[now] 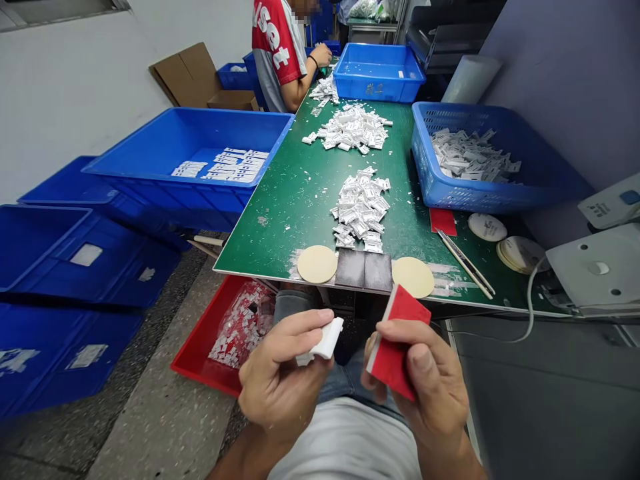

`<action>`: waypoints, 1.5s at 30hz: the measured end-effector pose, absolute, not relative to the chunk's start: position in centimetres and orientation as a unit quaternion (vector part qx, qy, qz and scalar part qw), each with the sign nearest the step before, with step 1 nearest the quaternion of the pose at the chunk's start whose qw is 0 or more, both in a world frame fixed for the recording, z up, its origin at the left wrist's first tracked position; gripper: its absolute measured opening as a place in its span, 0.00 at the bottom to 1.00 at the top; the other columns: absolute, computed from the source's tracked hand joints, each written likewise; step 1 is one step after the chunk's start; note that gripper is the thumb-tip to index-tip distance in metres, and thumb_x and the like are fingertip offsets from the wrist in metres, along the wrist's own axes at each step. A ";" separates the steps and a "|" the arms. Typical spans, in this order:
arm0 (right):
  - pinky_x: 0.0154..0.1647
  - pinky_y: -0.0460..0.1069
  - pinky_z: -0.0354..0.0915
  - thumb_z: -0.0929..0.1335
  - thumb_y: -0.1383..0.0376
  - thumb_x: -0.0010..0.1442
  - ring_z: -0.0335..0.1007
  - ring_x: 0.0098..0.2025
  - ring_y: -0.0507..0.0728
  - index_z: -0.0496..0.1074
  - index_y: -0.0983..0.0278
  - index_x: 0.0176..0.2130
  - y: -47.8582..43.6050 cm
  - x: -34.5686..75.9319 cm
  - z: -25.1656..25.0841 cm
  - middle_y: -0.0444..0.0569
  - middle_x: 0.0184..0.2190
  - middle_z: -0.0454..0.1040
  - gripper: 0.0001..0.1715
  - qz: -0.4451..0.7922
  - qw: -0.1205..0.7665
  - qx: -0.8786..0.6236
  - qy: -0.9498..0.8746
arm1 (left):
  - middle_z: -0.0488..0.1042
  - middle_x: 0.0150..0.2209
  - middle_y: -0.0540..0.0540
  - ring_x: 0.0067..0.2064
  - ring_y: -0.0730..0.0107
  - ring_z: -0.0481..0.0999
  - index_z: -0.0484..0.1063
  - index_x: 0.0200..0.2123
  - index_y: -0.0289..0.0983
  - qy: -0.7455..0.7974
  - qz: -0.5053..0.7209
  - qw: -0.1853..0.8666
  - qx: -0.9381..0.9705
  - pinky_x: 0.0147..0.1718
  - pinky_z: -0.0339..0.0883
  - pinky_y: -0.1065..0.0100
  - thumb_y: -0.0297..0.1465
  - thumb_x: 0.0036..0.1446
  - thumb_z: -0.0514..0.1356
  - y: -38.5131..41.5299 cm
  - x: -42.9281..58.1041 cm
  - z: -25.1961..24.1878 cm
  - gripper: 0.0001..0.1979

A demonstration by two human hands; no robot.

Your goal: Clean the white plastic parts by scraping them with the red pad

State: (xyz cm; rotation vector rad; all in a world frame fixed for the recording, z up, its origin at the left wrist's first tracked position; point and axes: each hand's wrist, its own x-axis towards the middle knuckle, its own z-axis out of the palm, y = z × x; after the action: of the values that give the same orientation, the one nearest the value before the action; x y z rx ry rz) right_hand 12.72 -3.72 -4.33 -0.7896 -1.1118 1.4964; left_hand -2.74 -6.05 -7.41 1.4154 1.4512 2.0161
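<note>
Between the thumb and fingers of my left hand (285,377) is a small white plastic part (329,338), held just off the table's front edge. My right hand (425,380) grips a red sanding pad (400,340) with a pale edge. The two are apart, with a gap over my lap. Ahead on the green table (280,207), two round yellowish discs (317,264) flank dark rectangular pads (363,269). A pile of white plastic parts (361,208) lies just behind the pads.
More white parts (356,127) are heaped farther back. A blue basket (430,180) of parts stands right, near a knife-like tool (465,263). Left is a blue bin (185,123) with rows of parts; below, a red bin (193,360) with scraps. Another person (280,53) works at the far side.
</note>
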 end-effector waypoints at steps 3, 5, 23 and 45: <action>0.16 0.44 0.64 0.72 0.53 0.71 0.74 0.20 0.53 0.84 0.48 0.51 -3.6 12.7 -3.9 0.45 0.25 0.80 0.12 0.729 0.504 -0.260 -0.382 | 0.88 0.44 0.47 0.44 0.58 0.88 0.80 0.38 0.43 0.510 0.698 0.121 0.487 0.42 0.84 0.60 0.22 0.52 0.75 -6.2 -2.7 -7.7 0.13; 0.15 0.43 0.61 0.73 0.53 0.70 0.70 0.17 0.51 0.83 0.47 0.53 -3.3 12.6 -3.5 0.42 0.22 0.79 0.13 0.744 0.498 -0.273 -0.351 | 0.88 0.43 0.48 0.42 0.58 0.89 0.79 0.36 0.43 0.528 0.693 0.100 0.480 0.41 0.84 0.60 0.21 0.51 0.75 -6.2 -2.6 -7.6 0.14; 0.49 0.56 0.79 0.72 0.54 0.72 0.82 0.49 0.61 0.78 0.63 0.55 -0.8 11.8 -2.7 0.53 0.54 0.81 0.19 0.685 0.292 -0.079 -0.663 | 0.88 0.40 0.44 0.36 0.58 0.89 0.79 0.35 0.40 0.551 0.682 0.066 0.477 0.29 0.82 0.67 0.30 0.58 0.73 -5.9 -2.6 -7.6 0.05; 0.35 0.42 0.71 0.72 0.73 0.68 0.77 0.31 0.48 0.83 0.55 0.51 -1.2 12.4 -5.4 0.39 0.35 0.84 0.17 0.382 0.526 -0.364 -0.667 | 0.75 0.38 0.47 0.36 0.70 0.76 0.81 0.49 0.40 0.569 0.511 0.048 0.643 0.34 0.74 0.70 0.20 0.61 0.67 -6.3 -4.1 -5.1 0.16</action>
State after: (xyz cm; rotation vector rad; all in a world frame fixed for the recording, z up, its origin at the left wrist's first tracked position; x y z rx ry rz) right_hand 12.38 -1.16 -5.42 -0.8699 -1.5946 0.9133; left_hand -4.15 -6.32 -5.15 1.9599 1.7338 1.5575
